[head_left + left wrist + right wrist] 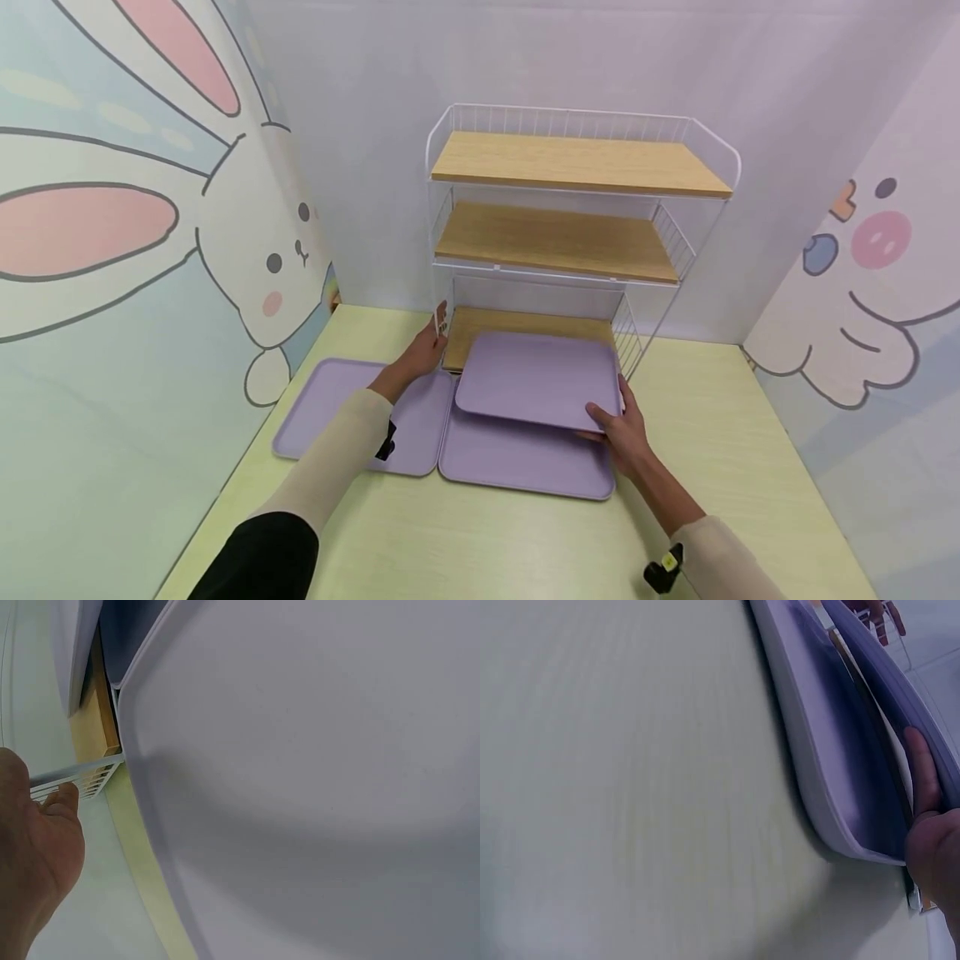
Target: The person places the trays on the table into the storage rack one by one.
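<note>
My right hand (628, 427) holds a purple tray (542, 377) at its right front corner, thumb on top and fingers beneath. This tray is raised and tilted, its back part over the bottom wooden shelf (468, 327) of a white wire rack (585, 195). A second purple tray (525, 467) lies on the table below it, partly hidden. With my left hand (426, 348) I grip the rack's left side; in the left wrist view, the thumb and fingers (66, 796) close around the white wire. A third purple tray (420, 433) lies under my left forearm.
The rack's middle shelf (555, 240) and top shelf (577, 158) are wooden, with wire rails around them. Pale yellow table (720, 433) extends to both sides. A curtain (360, 167) hangs behind the rack, and cartoon-printed panels (150, 400) stand left and right.
</note>
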`<state>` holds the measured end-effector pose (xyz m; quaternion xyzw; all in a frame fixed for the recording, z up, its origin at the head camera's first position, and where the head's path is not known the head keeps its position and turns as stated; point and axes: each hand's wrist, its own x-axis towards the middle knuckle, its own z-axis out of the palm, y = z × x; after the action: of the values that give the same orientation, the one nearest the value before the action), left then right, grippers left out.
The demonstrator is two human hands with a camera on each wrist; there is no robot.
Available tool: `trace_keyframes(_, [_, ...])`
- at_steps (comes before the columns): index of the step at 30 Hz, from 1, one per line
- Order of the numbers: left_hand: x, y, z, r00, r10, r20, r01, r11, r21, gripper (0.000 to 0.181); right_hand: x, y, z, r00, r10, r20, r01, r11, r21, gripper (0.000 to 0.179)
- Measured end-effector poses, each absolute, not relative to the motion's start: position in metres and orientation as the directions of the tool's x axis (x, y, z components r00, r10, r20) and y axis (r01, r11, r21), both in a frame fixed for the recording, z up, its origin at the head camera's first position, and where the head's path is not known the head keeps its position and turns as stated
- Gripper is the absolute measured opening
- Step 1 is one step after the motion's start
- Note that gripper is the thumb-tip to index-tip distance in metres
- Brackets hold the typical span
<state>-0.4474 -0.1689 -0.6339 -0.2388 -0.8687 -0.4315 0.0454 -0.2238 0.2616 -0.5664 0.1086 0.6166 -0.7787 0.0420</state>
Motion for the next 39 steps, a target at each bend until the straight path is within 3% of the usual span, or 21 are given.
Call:
trace_keyframes(4, [-0.421,-0.166,-0.605,-0.865,0.408,0.292,0.475,0.481,0.737,0.078,-0.248,0.255,-0.565,-0.966,0.090,-0.241,0.216,-0.226,-0.950,0.110])
trace_keyframes(8, [-0.378,-0.150,-0.553,-0.877,0.402,0.263,0.442,0.460,0.770,0.073,-0.270,0.251,-0.562,-0.953,0.138,-0.271,0.241,-0.201,-0.949,0.108])
trace_keyframes(12, [-0.364,-0.139,-0.534,-0.891,0.383,0.243,0.415,0.473,0.777,0.071,-0.285,0.244,-0.555,-0.933,0.203,-0.296,0.264,-0.171,-0.949,0.105])
trace_keyframes(16, [-0.381,-0.149,-0.552,-0.865,0.429,0.261,0.443,0.406,0.799,0.073,-0.294,0.244,-0.549,-0.928,0.233,-0.290,0.286,-0.051,-0.957,0.102])
trace_keyframes(22, [-0.421,-0.165,-0.600,-0.844,0.429,0.323,0.499,0.403,0.768,0.077,-0.313,0.264,-0.550,-0.953,0.167,-0.253,0.297,0.349,-0.889,0.107])
trace_keyframes(28, [-0.404,-0.160,-0.584,-0.857,0.405,0.320,0.486,0.426,0.763,0.079,-0.329,0.277,-0.542,-0.960,0.088,-0.266,0.255,0.668,-0.699,0.110])
trace_keyframes(34, [-0.374,-0.150,-0.546,-0.871,0.412,0.267,0.437,0.403,0.804,0.078,-0.324,0.270,-0.520,-0.952,0.090,-0.292,0.251,0.774,-0.581,0.100])
trace_keyframes(39, [-0.411,-0.161,-0.594,-0.871,0.380,0.312,0.471,0.465,0.750,0.078,-0.323,0.268,-0.522,-0.960,0.095,-0.262,0.231,0.797,-0.559,0.100])
